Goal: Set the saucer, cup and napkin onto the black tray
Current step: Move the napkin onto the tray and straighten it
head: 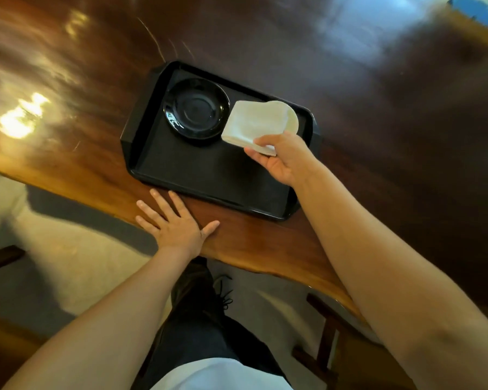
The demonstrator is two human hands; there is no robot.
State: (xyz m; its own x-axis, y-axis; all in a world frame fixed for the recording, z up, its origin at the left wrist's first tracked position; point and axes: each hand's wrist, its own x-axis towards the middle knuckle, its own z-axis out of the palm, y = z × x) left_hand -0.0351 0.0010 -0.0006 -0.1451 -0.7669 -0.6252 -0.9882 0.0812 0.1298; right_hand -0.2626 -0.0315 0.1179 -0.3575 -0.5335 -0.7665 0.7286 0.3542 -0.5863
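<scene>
A black tray (197, 175) lies on the dark wooden table. A glossy black saucer (196, 111) sits in the tray's far left part. My right hand (283, 157) pinches the near corner of a folded white napkin (255, 123), which hangs over the tray's far right part, just right of the saucer. I cannot tell whether the napkin touches the tray floor. My left hand (175, 223) rests flat on the table edge, fingers spread, just in front of the tray's near rim. No cup is in view.
The wooden table (378, 114) stretches far and to the right, with bright reflections at the left. A blue object (472, 8) shows at the far right corner. A wooden chair frame (326, 342) stands below the table edge beside my legs.
</scene>
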